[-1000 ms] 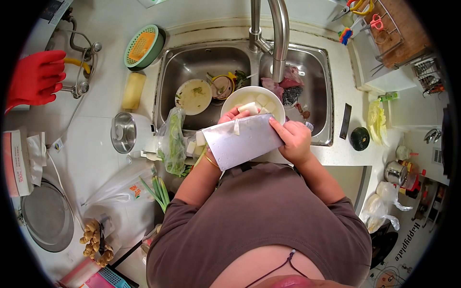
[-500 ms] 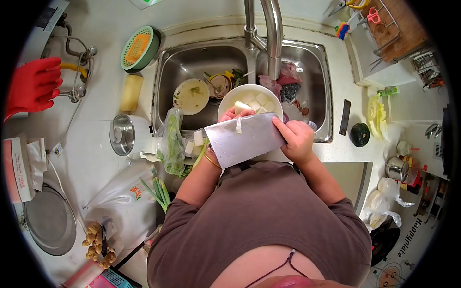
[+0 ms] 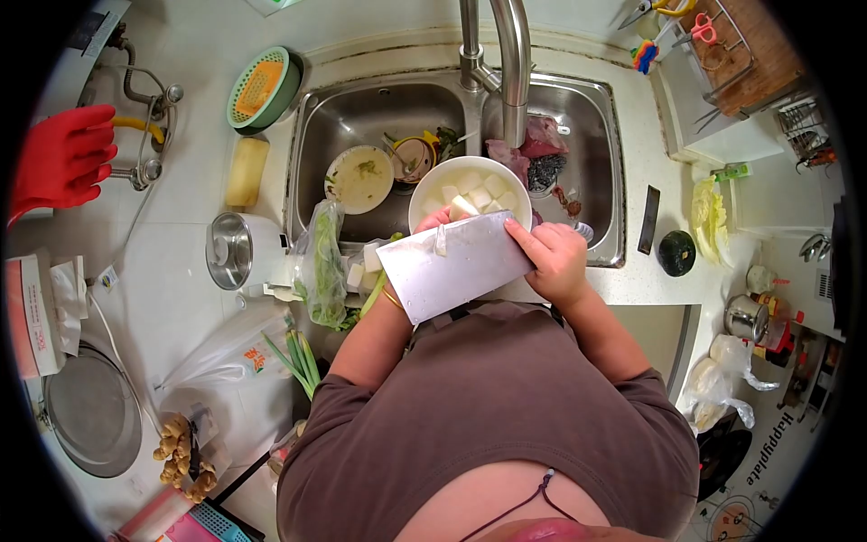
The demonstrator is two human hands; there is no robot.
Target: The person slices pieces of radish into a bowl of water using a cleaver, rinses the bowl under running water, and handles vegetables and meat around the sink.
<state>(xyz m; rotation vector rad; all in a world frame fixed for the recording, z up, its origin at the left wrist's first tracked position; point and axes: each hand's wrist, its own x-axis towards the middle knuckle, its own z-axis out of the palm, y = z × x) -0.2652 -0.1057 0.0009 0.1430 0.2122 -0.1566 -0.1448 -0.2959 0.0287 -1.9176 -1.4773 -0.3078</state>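
A wide cleaver (image 3: 456,266) lies across the near rim of a white bowl, its blade flat to the camera with a pale scrap stuck on it. My right hand (image 3: 551,257) is closed round its handle end, thumb against the blade. Mostly covered by the blade, my left hand (image 3: 435,219) shows some fingers beside a white chunk (image 3: 462,208) at the bowl's edge, and they appear wrapped round it. Several pale chunks lie in liquid in the white bowl (image 3: 421,191), which stands over the front of the sink divider.
A double sink (image 3: 348,113) holds a dirty plate (image 3: 359,181) on the left and raw meat (image 3: 545,137) on the right, under the faucet (image 3: 515,81). Bagged greens (image 3: 323,271) and a metal pot (image 3: 230,251) stand left. A dark green round vegetable (image 3: 675,253) lies right.
The chunk in my left hand has moved slightly down toward the blade, and more pieces show in the bowl. The cleaver has shifted slightly left.
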